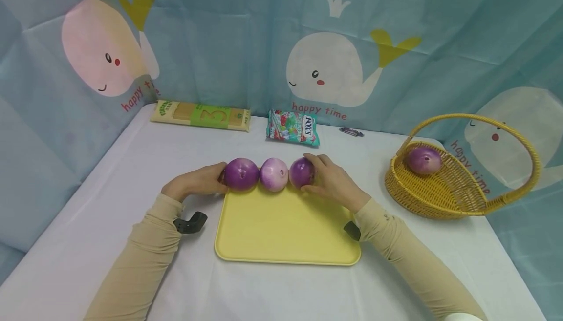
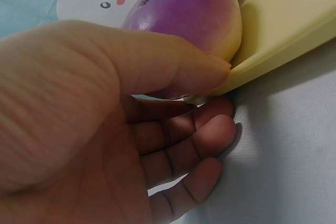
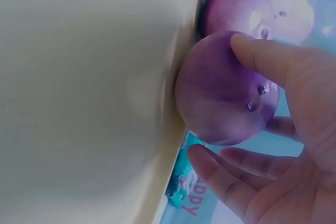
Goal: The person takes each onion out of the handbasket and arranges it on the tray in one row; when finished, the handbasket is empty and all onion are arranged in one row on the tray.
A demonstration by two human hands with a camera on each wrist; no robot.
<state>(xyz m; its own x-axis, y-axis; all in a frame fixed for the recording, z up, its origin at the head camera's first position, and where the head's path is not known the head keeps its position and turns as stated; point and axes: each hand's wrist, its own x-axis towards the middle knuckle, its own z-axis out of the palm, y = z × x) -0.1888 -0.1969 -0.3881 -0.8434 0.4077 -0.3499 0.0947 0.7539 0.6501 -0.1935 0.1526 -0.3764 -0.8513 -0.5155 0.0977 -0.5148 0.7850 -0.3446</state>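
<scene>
Three round, glossy purple onions stand side by side along the far edge of a yellow tray [image 1: 288,228]. The left purple onion [image 1: 241,174] is the largest and has a pale yellowish side in the left wrist view. My left hand [image 1: 204,179] holds its outer side, thumb along it close to the tray rim, fingers curled beyond. Paler and streaked with white, the middle onion [image 1: 274,174] sits between the other two. My right hand [image 1: 330,181] grips the right onion [image 3: 226,90], thumb on top and a finger partly hidden behind; its other fingers hang loosely bent.
On the right, a yellow wicker basket [image 1: 422,204] with a tall handle contains another purple onion [image 1: 423,160]. Along the back lie a long noodle packet [image 1: 200,115], a teal candy bag [image 1: 292,127] and a small wrapped candy [image 1: 351,132]. A whale-print curtain [image 1: 264,42] hangs behind the white table.
</scene>
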